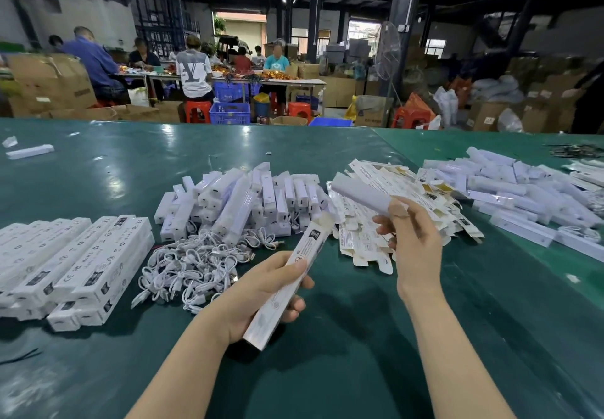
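The carton sleeve [307, 245] is a long, narrow white printed box. It is held above the tabletop [359, 346], tilted, with its near end low and its far end raised toward the upper right. The left hand [261, 291] grips it around the lower half, thumb on the printed top face and fingers curled under. The far end is open, with its end flap [323, 222] folded out.

The right hand [415, 242] grasps one end of a white light bar [359, 193] between thumb and fingertips. The bar points up and to the left. Its free end is above the pile of flat carton blanks [359, 245]. The bar and the open end of the sleeve are near each other but apart.

Open green surface lies below and in front of both forearms, out to the near edge.

- Left: stacked closed cartons [81, 261], laid in rows, well apart from the left hand.
- Centre left: a heap of coiled white cables [192, 265], just beside the left hand.
- Behind the cables: a pile of white light bars [242, 199].
- Right: a further pile of white bars [516, 189], past a seam in the tabletop.
- Far left: one single carton [29, 151], near the far edge.
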`<state>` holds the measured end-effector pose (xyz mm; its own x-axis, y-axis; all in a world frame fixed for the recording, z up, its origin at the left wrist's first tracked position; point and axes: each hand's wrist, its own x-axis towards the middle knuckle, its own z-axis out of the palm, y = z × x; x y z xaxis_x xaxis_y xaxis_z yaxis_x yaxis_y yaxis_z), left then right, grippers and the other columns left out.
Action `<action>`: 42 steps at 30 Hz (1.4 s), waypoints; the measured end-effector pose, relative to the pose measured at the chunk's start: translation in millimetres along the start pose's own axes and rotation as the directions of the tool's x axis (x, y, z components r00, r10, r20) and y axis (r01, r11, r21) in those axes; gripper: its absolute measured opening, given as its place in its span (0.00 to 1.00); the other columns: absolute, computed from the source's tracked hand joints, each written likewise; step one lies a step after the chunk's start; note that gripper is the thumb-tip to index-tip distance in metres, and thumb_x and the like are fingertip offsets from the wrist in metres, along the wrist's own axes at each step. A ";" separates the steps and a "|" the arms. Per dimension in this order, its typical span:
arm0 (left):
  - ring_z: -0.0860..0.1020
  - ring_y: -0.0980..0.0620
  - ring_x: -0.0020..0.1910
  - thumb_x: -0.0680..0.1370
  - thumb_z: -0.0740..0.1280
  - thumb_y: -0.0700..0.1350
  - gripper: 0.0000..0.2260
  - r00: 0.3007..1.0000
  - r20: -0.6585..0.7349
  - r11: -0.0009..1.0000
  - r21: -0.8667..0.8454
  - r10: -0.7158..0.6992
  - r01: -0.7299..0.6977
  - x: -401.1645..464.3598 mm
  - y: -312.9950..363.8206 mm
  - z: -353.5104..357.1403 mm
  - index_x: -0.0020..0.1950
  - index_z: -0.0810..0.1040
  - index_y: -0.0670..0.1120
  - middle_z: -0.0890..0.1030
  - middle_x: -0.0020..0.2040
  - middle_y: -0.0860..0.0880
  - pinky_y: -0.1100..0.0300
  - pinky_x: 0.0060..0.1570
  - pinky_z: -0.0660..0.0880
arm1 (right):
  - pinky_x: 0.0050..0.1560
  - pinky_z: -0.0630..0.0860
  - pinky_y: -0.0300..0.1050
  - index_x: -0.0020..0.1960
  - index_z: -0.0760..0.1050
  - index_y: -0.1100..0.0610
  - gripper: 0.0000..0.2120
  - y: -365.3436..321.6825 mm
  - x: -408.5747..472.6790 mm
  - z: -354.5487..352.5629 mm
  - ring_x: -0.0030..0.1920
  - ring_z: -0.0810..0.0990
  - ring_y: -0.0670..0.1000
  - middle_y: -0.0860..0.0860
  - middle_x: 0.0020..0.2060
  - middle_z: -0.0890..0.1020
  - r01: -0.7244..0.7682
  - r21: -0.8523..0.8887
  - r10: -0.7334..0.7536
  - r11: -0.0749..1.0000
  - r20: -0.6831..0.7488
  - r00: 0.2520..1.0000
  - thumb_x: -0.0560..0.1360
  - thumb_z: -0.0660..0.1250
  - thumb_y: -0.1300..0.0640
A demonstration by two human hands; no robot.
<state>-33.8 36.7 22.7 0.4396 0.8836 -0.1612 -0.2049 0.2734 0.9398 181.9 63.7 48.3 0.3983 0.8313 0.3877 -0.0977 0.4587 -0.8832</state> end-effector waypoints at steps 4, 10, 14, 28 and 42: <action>0.73 0.52 0.29 0.71 0.73 0.50 0.23 1.000 0.020 0.998 0.054 -0.012 0.011 0.4 -1.1 -2.1 0.63 0.73 0.45 0.78 0.40 0.48 0.63 0.27 0.72 | 0.39 0.74 0.34 0.51 0.74 0.42 0.04 2.2 -3.2 -1.5 0.36 0.80 0.44 0.47 0.37 0.85 0.104 -0.196 -0.077 0.975 0.137 0.987 0.78 0.67 0.49; 0.76 0.50 0.30 0.71 0.74 0.50 0.22 1.000 0.000 0.995 0.096 -0.019 0.019 -0.7 -1.3 -3.3 0.62 0.75 0.45 0.80 0.40 0.47 0.62 0.29 0.75 | 0.39 0.71 0.28 0.51 0.72 0.36 0.06 1.5 -1.9 -5.3 0.41 0.78 0.37 0.35 0.41 0.82 0.191 -0.358 -0.147 0.914 0.147 0.978 0.75 0.66 0.43; 0.78 0.49 0.31 0.71 0.74 0.51 0.21 0.999 -0.008 0.993 0.116 -0.038 0.039 0.0 -1.7 -4.6 0.61 0.76 0.45 0.81 0.41 0.47 0.62 0.29 0.76 | 0.40 0.75 0.30 0.55 0.73 0.33 0.08 -0.7 2.7 -11.0 0.43 0.79 0.36 0.35 0.46 0.81 0.168 -0.295 -0.147 0.941 0.093 0.985 0.77 0.64 0.43; 0.78 0.50 0.33 0.69 0.75 0.54 0.23 0.999 -0.009 0.985 0.164 -0.050 0.051 -0.2 -2.1 -4.5 0.62 0.77 0.48 0.82 0.42 0.48 0.62 0.29 0.74 | 0.34 0.76 0.32 0.50 0.78 0.45 0.05 4.7 11.0 -14.3 0.31 0.77 0.40 0.40 0.35 0.83 -0.035 -0.066 0.033 0.997 -0.027 0.999 0.75 0.69 0.48; 0.76 0.51 0.31 0.70 0.75 0.55 0.23 0.983 0.155 0.950 0.307 -0.100 0.048 -0.3 -1.6 -4.1 0.61 0.76 0.50 0.82 0.45 0.47 0.61 0.32 0.73 | 0.37 0.73 0.37 0.50 0.80 0.50 0.05 17.1 14.1 -14.8 0.30 0.74 0.42 0.45 0.39 0.81 -0.212 -0.142 0.221 0.967 0.052 0.974 0.79 0.66 0.57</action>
<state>-37.2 37.6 20.0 0.5879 0.7824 -0.2055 0.0950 0.1855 0.9780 199.4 78.6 34.7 0.3191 0.9271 0.1964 -0.0496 0.2233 -0.9735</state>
